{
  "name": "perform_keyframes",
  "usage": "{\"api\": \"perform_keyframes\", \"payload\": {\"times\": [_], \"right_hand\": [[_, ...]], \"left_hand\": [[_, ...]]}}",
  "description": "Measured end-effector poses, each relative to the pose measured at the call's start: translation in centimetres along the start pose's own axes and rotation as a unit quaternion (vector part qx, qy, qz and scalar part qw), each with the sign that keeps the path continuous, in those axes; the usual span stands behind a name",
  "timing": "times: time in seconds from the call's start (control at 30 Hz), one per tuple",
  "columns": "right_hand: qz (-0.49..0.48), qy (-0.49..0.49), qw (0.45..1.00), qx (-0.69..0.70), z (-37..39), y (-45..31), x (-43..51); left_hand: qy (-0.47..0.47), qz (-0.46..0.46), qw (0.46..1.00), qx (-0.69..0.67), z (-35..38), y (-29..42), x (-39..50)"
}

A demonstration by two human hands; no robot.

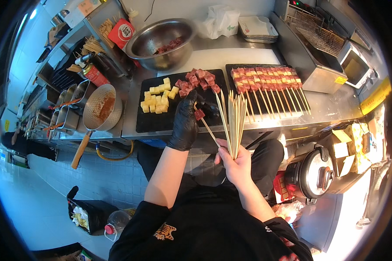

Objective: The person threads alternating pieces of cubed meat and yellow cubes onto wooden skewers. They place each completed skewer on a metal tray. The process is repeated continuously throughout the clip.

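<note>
My left hand (187, 122), in a black glove, holds a cube of raw red meat (199, 114) on the upper end of a wooden skewer (209, 130). My bare right hand (234, 160) grips that skewer's lower end along with a fanned bundle of bare skewers (236, 125). Behind the glove, a black board (143, 124) bears pale yellow cubes (155, 101) at left and a pile of raw meat cubes (199, 80) at its upper right. On a second black board (260, 109) to the right, finished-looking skewers of meat and yellow cubes (268, 78) lie in a row.
A steel bowl (163, 60) with some meat stands behind the boards. At left are a hammered pan (103, 106) of reddish powder, a gas torch (93, 73) and steel containers (68, 115). A fryer (317, 73) stands at right; a pressure cooker (310, 174) sits lower right. Another person (14, 138) is far left.
</note>
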State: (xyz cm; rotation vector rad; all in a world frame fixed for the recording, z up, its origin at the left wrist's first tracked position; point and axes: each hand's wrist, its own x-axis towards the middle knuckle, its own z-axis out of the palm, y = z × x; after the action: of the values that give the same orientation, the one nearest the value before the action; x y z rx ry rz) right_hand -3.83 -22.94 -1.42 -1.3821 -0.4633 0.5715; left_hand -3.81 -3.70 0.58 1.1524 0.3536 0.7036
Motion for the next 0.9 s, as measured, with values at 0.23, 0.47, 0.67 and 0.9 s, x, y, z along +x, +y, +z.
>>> {"api": "perform_keyframes", "payload": {"times": [0.23, 0.47, 0.67, 0.9], "right_hand": [[-0.024, 0.005, 0.999, 0.022, 0.7, -0.3, 0.8], [0.036, 0.066, 0.997, -0.002, 0.8, -2.1, 1.9], [-0.007, 0.103, 0.994, 0.031, -1.2, -0.4, 2.1], [-0.006, 0.092, 0.996, 0.02, -1.1, -0.6, 1.9]], "left_hand": [[-0.055, -0.026, 0.996, -0.069, 0.5, -0.4, 0.3], [0.024, 0.037, 0.984, 0.171, -0.3, -0.5, 2.2], [-0.02, 0.258, 0.746, 0.614, -3.4, 0.3, 3.9], [-0.037, 0.331, 0.638, 0.695, -3.6, -0.4, 5.2]]}}
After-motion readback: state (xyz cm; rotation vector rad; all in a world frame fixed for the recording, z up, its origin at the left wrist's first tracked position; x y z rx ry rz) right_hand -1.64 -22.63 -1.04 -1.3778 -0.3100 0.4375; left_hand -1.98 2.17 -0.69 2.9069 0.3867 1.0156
